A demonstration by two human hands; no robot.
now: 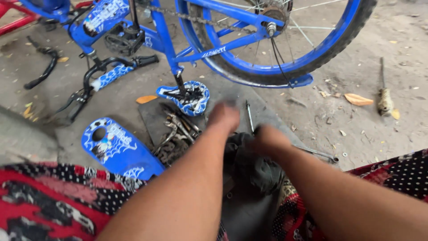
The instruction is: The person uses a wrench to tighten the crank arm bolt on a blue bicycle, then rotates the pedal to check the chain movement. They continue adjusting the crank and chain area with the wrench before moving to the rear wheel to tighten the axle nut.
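Both hands are down on a dark bag that lies on the ground between the knees, right below the blue bike, which stands upside down on its seat. The left hand is at the top edge of the bag, on the side nearer the blue seat, and it is blurry, so I cannot tell if its fingers are spread or curled. The right hand sits on the bag's folded top and looks curled, as if it pinches the cloth, but the fingers are hidden. I think a good way to work here is to hold the bag's mouth firm with one hand and feel inside slowly with the other, since sharp metal tools lie close by. Now the count. There is one bike, with one back wheel showing. There is one blue seat under the bike. There is one blue flat cover, left of the seat. There is one pile of grey wrenches, just below the seat; they overlap too much to count. One thin rod lies between the hands. One brush-like tool lies far to the right of the bike.
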